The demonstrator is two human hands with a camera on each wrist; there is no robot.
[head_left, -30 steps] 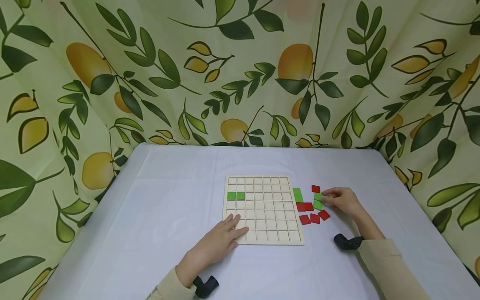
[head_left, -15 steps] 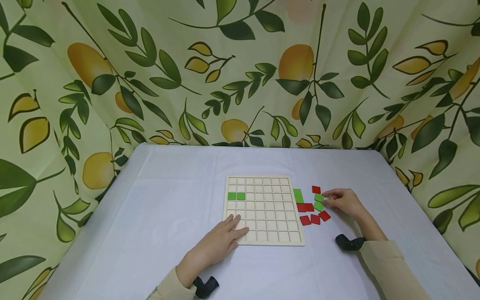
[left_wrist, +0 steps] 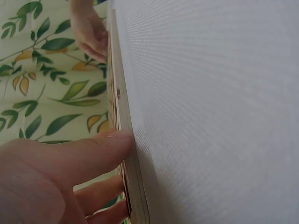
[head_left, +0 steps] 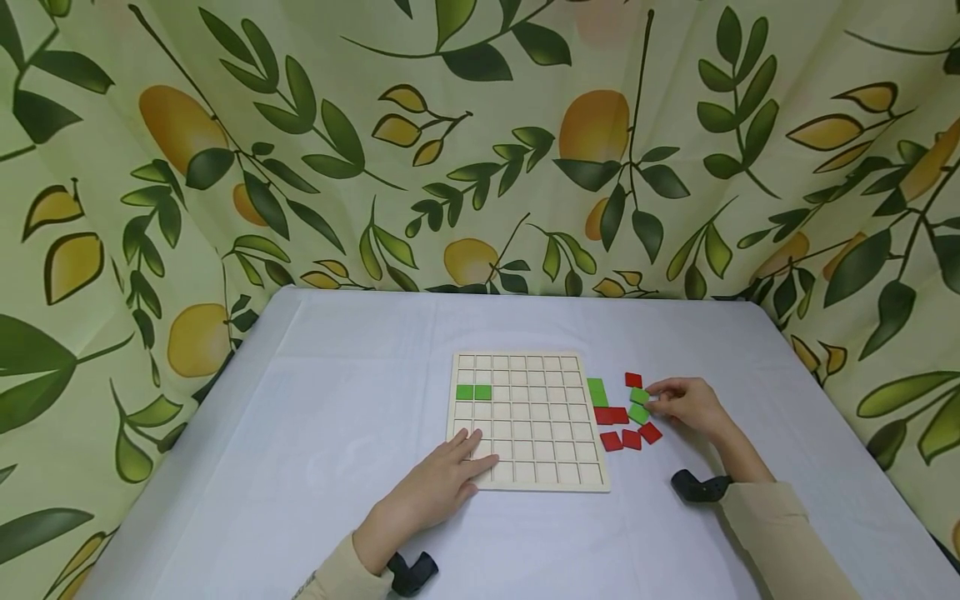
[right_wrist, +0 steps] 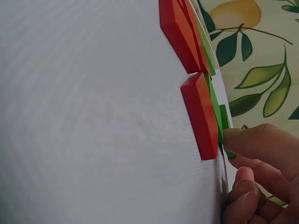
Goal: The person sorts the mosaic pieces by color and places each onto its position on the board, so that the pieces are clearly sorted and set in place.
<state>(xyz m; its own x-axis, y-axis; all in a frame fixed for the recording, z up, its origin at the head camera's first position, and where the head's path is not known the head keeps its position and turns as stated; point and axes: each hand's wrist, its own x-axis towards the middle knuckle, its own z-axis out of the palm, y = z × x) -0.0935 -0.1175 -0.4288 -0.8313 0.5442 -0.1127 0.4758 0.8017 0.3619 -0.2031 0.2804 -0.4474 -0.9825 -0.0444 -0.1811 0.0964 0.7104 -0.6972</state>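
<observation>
A person leans two bare hands to work at a pale gridded board [head_left: 540, 421], flat on a white-covered table [head_left: 337, 400]. Taking the person's side as six o'clock, the left hand [head_left: 441, 477] rests at the board's eight o'clock corner, fingers straight and spread on the grid; the left wrist view shows its thumb against the board's edge.

Out toward three o'clock, the right hand [head_left: 688, 407] pinches the near green tile [head_left: 638, 395] between thumb and fingertip, its other fingers curled in. A second green tile [head_left: 638, 413] lies at that tile's six o'clock, a lone red tile [head_left: 633, 380] near its eleven.

Just beside the board, between two and three o'clock, sits a green strip [head_left: 597, 392]; a red strip [head_left: 611, 416] lies at three, and three red tiles [head_left: 632, 439] range between three and four. Two green squares [head_left: 465, 392] sit side by side in the grid, toward ten o'clock.

Behind the table at twelve hangs a curtain [head_left: 468, 260] printed with fruit and leaves.
</observation>
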